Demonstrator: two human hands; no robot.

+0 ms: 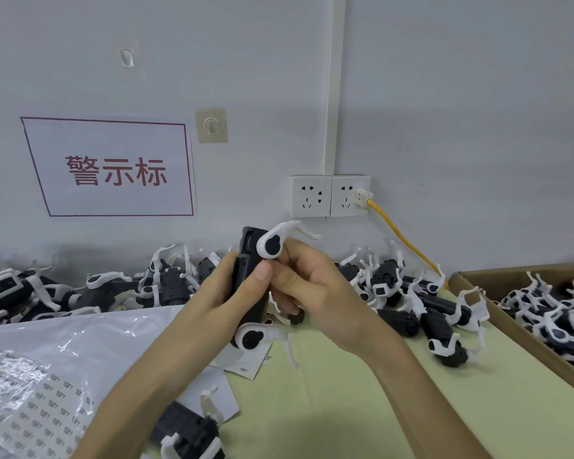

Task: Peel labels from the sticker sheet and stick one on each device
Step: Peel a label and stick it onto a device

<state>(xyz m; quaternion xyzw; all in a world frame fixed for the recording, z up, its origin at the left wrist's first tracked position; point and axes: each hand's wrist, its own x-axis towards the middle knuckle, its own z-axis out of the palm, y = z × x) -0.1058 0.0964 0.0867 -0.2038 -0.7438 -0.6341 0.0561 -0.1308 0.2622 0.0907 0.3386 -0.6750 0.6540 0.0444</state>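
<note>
A sticker sheet (37, 415) printed with rows of small labels lies at the lower left of the pale green table (345, 409), inside a crinkled clear plastic bag (80, 342). On the grey wall above it hangs a white sign (113, 168) with a red border and red characters, and to its right a clear adhesive hook (211, 125). Along the foot of the wall runs a heap of black-and-white devices (47, 293), and one more loose unit (186, 429) rests at the bottom edge, on a white sheet beside the person's left forearm.

At centre, both hands hold a single device (251, 303) upright above the table, with a white clip at its top end and another at its bottom end. The left hand (226, 289) wraps round the black body from the left, thumb pressed flat on its front face. The right hand (309, 286) closes on it from the right, fingers curled in just beneath the upper clip. Whether a label sits between the fingers cannot be told. A mostly stripped backing sheet (246, 364) lies on the table directly below the held device.

Behind the hands, two white wall sockets (312, 195) sit side by side, with a yellow cable (398, 233) plugged into the right one and trailing down to the right. More devices (411, 299) are strewn beneath it, and a cardboard box (511, 329) at the far right holds another batch.
</note>
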